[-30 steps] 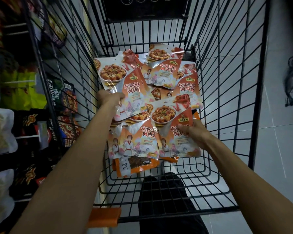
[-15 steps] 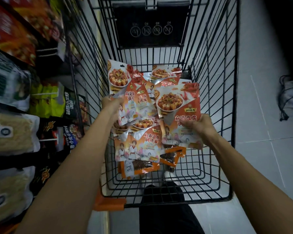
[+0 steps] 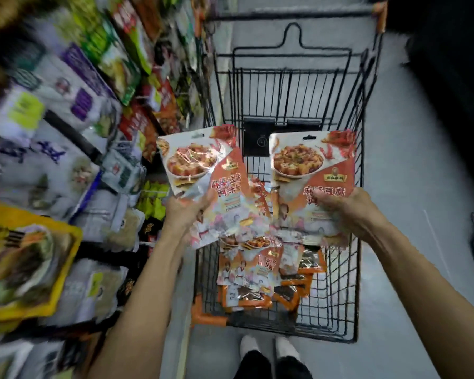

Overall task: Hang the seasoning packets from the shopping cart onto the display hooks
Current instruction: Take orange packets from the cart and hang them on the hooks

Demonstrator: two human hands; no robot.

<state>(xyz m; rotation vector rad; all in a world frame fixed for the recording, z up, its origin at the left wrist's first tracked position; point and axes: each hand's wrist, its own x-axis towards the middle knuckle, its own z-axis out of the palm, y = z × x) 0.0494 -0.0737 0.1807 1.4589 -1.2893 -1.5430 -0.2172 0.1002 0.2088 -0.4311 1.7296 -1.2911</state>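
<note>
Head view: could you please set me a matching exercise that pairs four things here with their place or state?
Things:
1. left hand
2. right hand
3. cart
4. yellow crate

Places or states:
A. has loose packets lying on its floor
B. grips the upright packet, away from the shelves
C. sits among the shelves, left of the cart
D. grips the tilted packet, nearer the shelves

Pairs: 1-D; 2-B; 3-A; 4-C
</note>
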